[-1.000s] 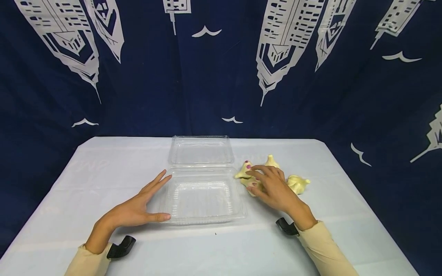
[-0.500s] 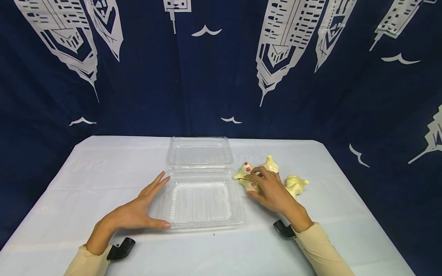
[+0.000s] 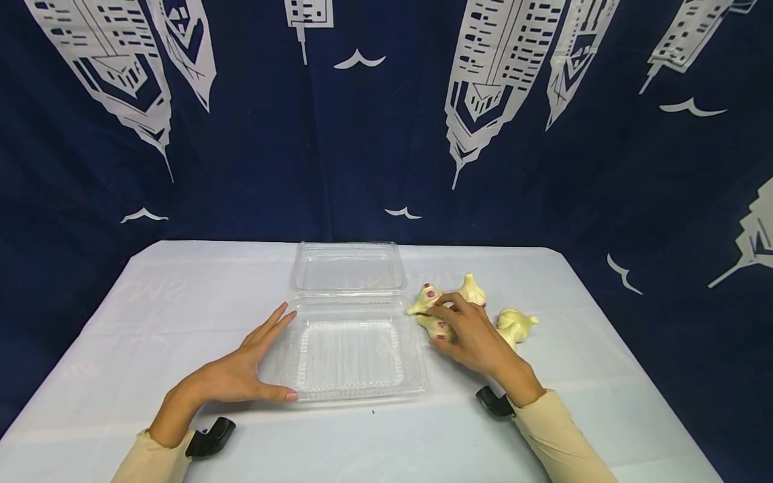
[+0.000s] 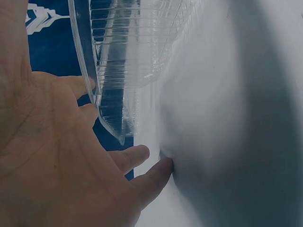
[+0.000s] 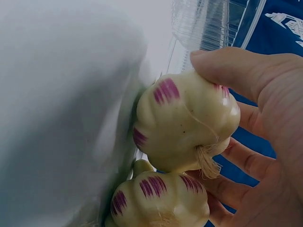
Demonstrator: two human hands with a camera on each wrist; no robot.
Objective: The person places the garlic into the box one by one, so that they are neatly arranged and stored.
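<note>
My right hand (image 3: 476, 337) holds a cream garlic bulb (image 3: 436, 327) with purple streaks, low over the table. In the right wrist view the thumb lies on one side of this garlic bulb (image 5: 189, 123), with fingers round the far side. A second garlic bulb (image 5: 158, 198) sits right beside it. My left hand (image 3: 235, 373) is spread at the left side of a clear plastic clamshell container (image 3: 353, 359), thumb near its front corner. The left wrist view shows fingers by the container's rim (image 4: 85, 61); the fingers are not curled round anything.
The container's lid (image 3: 350, 268) lies folded back behind the base. Other garlic bulbs stand around my right hand: one at left (image 3: 425, 298), one behind (image 3: 472, 290), one at right (image 3: 516, 325). A white cloth covers the table (image 3: 199, 288); a dark blue curtain (image 3: 253, 147) hangs behind.
My right fingers have drawn in a little round the garlic bulb, near the container's right side. The left hand stays almost where it was; the view shifts slightly.
</note>
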